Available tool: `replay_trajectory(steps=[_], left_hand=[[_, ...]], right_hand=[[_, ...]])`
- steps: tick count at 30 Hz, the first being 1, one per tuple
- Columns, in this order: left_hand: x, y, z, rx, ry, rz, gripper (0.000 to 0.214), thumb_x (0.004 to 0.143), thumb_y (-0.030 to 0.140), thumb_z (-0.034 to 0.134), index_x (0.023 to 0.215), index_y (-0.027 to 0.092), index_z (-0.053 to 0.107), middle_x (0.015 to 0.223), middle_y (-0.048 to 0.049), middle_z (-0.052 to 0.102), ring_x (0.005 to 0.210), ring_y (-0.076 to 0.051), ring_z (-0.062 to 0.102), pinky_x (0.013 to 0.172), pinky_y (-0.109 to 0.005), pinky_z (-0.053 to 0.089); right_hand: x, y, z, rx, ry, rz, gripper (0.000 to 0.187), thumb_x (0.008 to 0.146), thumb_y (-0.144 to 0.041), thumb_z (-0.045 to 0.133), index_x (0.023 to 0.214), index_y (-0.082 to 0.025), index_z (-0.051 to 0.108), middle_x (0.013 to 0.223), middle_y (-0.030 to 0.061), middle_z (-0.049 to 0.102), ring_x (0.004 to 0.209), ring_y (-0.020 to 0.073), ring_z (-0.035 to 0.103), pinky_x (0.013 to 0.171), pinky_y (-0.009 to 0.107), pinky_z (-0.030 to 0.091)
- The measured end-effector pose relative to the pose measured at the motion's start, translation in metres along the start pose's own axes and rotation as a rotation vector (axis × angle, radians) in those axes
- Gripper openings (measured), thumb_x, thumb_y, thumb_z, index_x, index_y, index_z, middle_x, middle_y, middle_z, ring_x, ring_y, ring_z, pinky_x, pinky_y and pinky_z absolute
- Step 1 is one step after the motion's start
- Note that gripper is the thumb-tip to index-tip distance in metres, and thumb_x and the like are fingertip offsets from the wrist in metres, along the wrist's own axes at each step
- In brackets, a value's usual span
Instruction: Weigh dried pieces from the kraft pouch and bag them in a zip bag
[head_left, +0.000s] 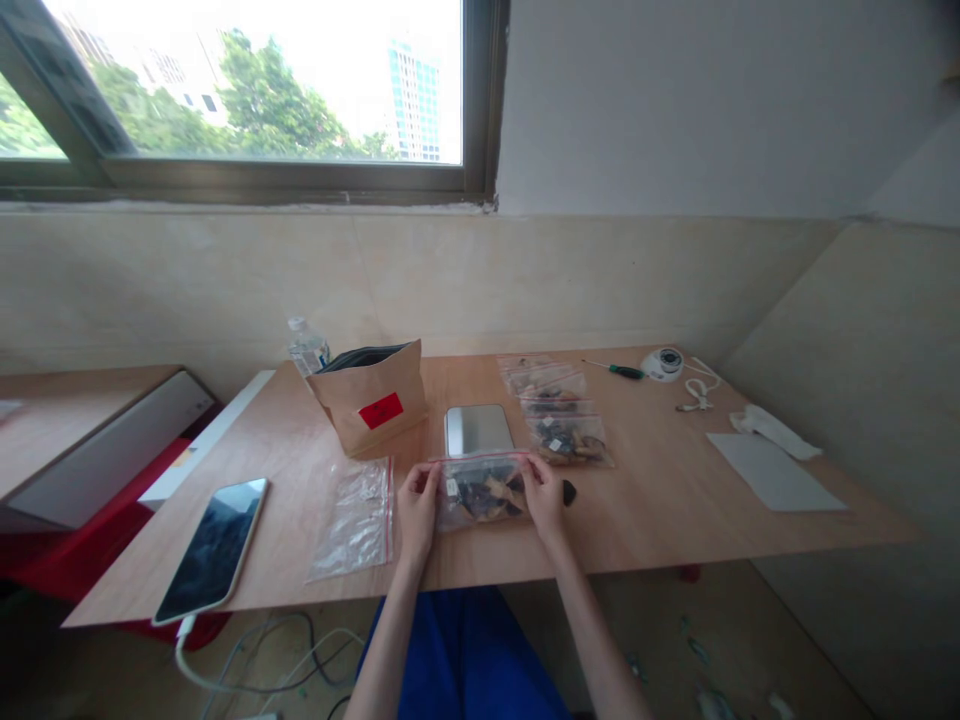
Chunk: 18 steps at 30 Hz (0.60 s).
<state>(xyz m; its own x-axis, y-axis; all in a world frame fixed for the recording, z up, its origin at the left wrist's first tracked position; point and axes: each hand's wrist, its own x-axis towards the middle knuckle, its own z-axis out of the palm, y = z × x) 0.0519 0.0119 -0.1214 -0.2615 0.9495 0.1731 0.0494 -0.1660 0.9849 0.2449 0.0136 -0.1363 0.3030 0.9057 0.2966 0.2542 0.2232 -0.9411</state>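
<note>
Both hands pinch the top corners of a clear zip bag with a red seal strip, which holds dark and tan dried pieces and a small white packet. My left hand is closed on its left corner, my right hand on its right corner. Just behind the bag lies a small scale with a silver top. A dark dried piece rests on the table beside my right hand. To the left of my left hand, clear zip bags lie flat. Several filled zip bags lie behind and right.
A brown paper pouch with a red label stands open, near a plastic bottle. A phone on a cable lies at front left. At right are a screwdriver, a white camera and a white sheet on the table.
</note>
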Motion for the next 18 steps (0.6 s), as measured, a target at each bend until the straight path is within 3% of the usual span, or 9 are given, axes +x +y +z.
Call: replay_trajectory(steps=[8, 18], left_hand=[[0.002, -0.006, -0.005, -0.054, -0.001, -0.038, 0.029, 0.079, 0.042, 0.059, 0.087, 0.015, 0.065, 0.081, -0.0041, 0.067, 0.077, -0.017, 0.059, 0.071, -0.026, 0.044], [0.002, -0.009, -0.003, -0.089, 0.01, -0.063, 0.027, 0.076, 0.039, 0.062, 0.087, 0.015, 0.064, 0.08, -0.0035, 0.065, 0.077, -0.016, 0.059, 0.073, -0.026, 0.043]], right_hand=[[-0.001, 0.01, 0.0, 0.04, 0.071, 0.093, 0.043, 0.081, -0.056, 0.05, 0.087, -0.016, 0.065, 0.073, 0.0069, 0.069, 0.067, 0.0202, 0.064, 0.065, 0.031, 0.05], [-0.001, 0.012, 0.0, -0.104, 0.106, 0.001, 0.044, 0.085, -0.053, 0.044, 0.089, -0.015, 0.065, 0.081, 0.0103, 0.069, 0.073, 0.0205, 0.063, 0.067, 0.03, 0.05]])
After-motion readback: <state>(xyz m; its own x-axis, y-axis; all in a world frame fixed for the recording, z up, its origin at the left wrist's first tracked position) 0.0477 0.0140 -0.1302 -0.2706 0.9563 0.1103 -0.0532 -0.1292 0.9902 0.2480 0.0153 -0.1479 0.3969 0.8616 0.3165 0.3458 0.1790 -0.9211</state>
